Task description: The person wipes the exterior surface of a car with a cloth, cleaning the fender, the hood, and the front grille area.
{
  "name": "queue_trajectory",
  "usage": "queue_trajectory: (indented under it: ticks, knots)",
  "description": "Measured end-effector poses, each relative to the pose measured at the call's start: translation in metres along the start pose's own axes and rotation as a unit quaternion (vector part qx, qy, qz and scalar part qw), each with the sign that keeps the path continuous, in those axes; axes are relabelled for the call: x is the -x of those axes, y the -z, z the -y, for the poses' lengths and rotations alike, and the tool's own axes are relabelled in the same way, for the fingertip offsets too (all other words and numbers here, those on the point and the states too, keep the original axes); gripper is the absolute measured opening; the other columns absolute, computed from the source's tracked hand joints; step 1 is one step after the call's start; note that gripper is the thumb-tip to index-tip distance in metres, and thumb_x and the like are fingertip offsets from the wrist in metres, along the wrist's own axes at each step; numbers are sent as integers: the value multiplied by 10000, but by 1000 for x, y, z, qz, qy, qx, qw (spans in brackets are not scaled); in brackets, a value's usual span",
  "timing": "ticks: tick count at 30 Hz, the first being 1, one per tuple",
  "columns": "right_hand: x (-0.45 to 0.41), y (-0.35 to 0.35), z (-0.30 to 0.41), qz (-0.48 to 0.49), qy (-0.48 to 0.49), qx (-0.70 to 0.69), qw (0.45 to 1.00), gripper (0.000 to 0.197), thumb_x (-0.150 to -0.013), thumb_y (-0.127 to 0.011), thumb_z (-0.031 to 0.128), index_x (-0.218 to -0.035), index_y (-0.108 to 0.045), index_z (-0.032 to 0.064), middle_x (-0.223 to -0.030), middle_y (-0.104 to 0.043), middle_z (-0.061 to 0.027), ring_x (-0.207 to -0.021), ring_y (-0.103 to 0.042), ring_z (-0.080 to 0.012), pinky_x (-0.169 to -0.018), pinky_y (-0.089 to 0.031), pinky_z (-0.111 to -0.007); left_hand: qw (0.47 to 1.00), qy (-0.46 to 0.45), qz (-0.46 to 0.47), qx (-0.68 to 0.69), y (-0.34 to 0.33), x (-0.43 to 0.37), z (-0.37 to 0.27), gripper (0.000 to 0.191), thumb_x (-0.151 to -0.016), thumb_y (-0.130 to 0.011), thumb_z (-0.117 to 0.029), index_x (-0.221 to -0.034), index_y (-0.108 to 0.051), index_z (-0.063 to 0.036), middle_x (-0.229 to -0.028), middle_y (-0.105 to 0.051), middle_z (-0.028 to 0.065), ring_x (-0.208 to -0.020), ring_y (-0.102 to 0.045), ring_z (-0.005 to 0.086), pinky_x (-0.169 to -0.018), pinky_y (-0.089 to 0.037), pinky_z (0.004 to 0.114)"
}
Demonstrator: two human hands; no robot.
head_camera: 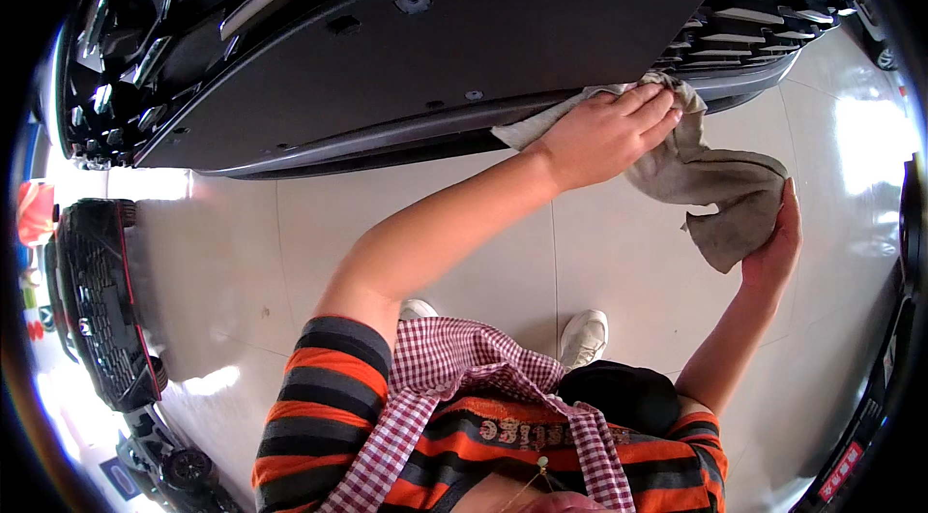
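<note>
My left hand (605, 132) presses a grey-beige cloth (681, 176) against the lower right edge of a dark, smooth panel (464, 27) on a car's front bumper. The fingers lie over the cloth, pointing up and right. From there the cloth hangs in loose folds toward my right hand (779, 245), which holds its other end above the floor. Most of that hand's fingers are hidden behind the cloth. A grey lower lip (348, 139) of the bumper runs under the panel, which has small clips and holes.
Chrome-trimmed grille slats (754, 38) flank the panel on the right, with more trim (148, 63) on the left. Pale glossy floor tiles (449, 237) lie below. A black car front (101, 303) stands at left; a dark edge with a red label (841, 473) runs along the right.
</note>
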State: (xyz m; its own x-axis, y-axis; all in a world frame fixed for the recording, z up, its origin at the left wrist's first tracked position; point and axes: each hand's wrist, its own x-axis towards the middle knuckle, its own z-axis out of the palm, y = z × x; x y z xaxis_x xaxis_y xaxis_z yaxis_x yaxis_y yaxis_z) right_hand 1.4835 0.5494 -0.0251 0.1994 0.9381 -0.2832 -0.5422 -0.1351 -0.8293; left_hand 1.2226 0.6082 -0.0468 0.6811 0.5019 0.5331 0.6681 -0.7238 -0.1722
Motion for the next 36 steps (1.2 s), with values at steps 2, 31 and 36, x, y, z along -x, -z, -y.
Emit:
queue_trajectory:
  ticks: [2, 31, 36]
  knots:
    - [2, -7, 0, 12, 8, -19, 1000, 337, -941, -478, 305, -1073, -589, 15, -1059, -616, -74, -991, -578, -184, -857, -470, -322, 1000, -16, -1, -19, 1, 4, 5, 400, -826, -530, -143, -1222, -547, -93, -1258, -523, 64, -1153, -506, 198, -944, -448, 315]
    - [-18, 66, -2, -90, 175, 432, 880, 162, -882, -575, 153, -931, -597, 0, -735, -567, 8, -658, -461, -55, -603, -391, -214, 963, 62, -56, 258, 22, -73, -30, 220, -752, -556, 16, -962, -599, -33, -886, -592, 89, -810, -575, 259, -700, -491, 319]
    - [-34, 84, -12, -103, 190, 531, 819, 145, -898, -554, 143, -933, -621, 19, -719, -539, 34, -641, -457, -68, -606, -405, -224, 926, 139, -104, 334, 64, -45, -35, 226, -737, -535, 62, -946, -585, -9, -851, -566, 113, -726, -574, 263, -629, -479, 325]
